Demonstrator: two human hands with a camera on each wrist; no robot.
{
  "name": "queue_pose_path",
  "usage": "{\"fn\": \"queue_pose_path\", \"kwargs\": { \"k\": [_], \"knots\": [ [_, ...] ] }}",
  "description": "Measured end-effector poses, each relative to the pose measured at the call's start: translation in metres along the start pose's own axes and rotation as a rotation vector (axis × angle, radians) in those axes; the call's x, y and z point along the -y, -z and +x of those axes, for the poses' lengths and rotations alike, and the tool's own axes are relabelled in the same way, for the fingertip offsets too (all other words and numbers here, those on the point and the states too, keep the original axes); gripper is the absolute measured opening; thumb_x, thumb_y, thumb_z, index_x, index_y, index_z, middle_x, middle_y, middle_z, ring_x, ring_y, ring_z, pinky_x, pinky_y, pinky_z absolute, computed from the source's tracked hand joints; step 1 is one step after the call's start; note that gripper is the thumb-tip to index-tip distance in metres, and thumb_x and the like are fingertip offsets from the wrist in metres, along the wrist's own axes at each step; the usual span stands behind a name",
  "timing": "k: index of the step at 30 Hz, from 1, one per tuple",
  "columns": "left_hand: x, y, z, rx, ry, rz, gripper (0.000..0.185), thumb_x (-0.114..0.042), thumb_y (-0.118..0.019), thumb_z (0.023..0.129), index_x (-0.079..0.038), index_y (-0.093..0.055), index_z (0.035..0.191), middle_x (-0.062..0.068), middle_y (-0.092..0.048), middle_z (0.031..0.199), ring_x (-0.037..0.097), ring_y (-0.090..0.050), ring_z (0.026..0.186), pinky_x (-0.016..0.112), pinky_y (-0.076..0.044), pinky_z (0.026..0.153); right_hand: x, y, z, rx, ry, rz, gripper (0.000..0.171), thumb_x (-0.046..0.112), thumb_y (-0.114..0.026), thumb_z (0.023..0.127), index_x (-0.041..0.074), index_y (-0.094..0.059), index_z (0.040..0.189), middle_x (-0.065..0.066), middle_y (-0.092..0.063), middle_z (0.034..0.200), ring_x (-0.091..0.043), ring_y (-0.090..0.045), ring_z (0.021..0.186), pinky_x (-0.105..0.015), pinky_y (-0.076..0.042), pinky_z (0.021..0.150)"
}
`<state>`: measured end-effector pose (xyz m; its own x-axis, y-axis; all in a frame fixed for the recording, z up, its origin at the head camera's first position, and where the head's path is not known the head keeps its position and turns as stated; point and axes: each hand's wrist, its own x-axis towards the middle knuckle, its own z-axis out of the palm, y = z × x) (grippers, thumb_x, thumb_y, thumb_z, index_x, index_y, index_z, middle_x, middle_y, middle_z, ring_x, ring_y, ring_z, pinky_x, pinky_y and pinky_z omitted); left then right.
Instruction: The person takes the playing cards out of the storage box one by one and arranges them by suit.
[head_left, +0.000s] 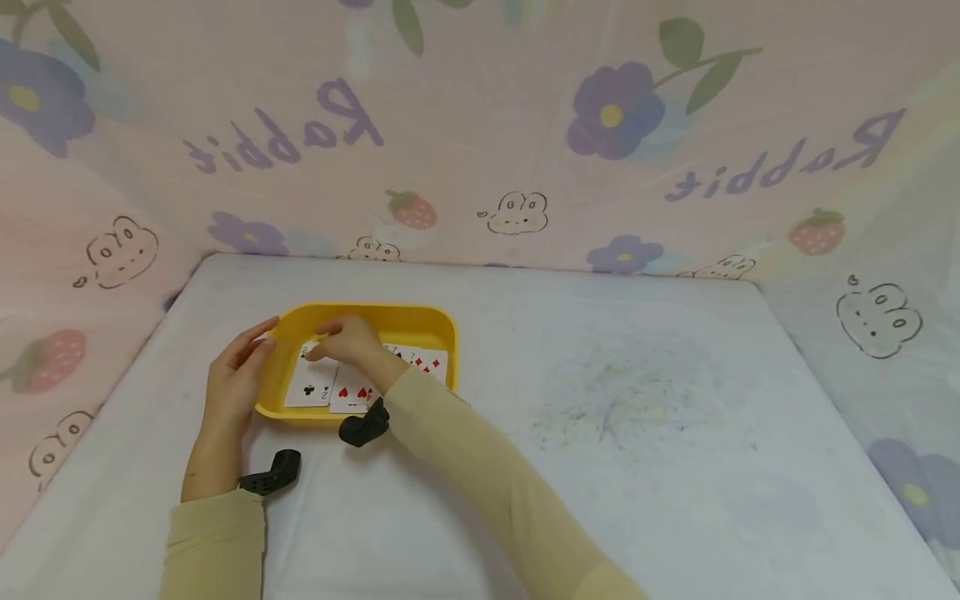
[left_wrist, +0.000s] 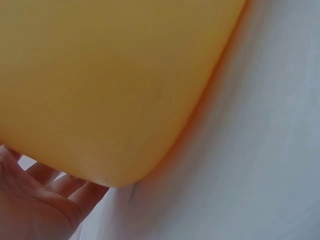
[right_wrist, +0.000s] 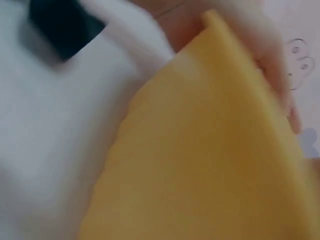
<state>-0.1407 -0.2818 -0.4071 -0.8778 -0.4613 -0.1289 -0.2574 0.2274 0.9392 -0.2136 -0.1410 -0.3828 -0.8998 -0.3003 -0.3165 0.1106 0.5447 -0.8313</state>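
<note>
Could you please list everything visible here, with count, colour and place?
tray: one, yellow, on the table's left half.
playing cards: several, white with black and red pips, face up in the tray.
table: one, white cover, faint scribbles right of centre.
backdrop: pink cloth with flowers, strawberries, rabbits, behind and at the sides.
wrist cameras: two, black, one on each wrist.
left hand: fingers straight against the tray's left rim.
right hand: over the cards in the tray.

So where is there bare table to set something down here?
The white table is bare right of the yellow tray to the far edge. Crowded: the tray, with playing cards, left hand on its rim, right hand inside.
</note>
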Motion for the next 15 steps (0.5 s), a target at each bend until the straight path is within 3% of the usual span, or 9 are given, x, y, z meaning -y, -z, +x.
{"fn": "queue_pose_path", "kwargs": {
  "k": [8,13,15],
  "knots": [
    [-0.0006,-0.0012,0.0000,0.001,-0.003,-0.040,0.038,-0.035,-0.050,0.099,-0.032,-0.053,0.137,-0.019,-0.052,0.107,0.000,-0.046,0.101,0.005,-0.042,0.082,0.0023,-0.0073,-0.0068,0.004,0.055,-0.464,0.056,0.028,-0.083,0.070,0.024,-0.064,0.122,0.004,-0.055,0.114,-0.014,-0.038,0.101,-0.021,-0.035,0.090],
    [-0.0007,-0.0014,-0.0001,-0.004,0.005,-0.038,0.039,-0.035,-0.050,0.099,-0.032,-0.053,0.137,-0.020,-0.051,0.106,0.000,-0.046,0.100,0.004,-0.042,0.082,0.0025,-0.0093,-0.0085,-0.001,0.061,-0.548,0.054,0.028,-0.082,0.072,0.025,-0.063,0.122,0.002,-0.051,0.113,-0.015,-0.036,0.102,-0.023,-0.032,0.092],
    [-0.0004,-0.0013,0.0002,-0.003,0.015,-0.037,0.039,-0.036,-0.050,0.099,-0.033,-0.053,0.137,-0.018,-0.052,0.110,0.001,-0.045,0.102,0.007,-0.042,0.088,0.0027,-0.0101,-0.0076,-0.006,0.059,-0.550,0.051,0.028,-0.081,0.073,0.024,-0.064,0.120,0.002,-0.052,0.112,-0.015,-0.036,0.101,-0.023,-0.033,0.091]
  ]
}}
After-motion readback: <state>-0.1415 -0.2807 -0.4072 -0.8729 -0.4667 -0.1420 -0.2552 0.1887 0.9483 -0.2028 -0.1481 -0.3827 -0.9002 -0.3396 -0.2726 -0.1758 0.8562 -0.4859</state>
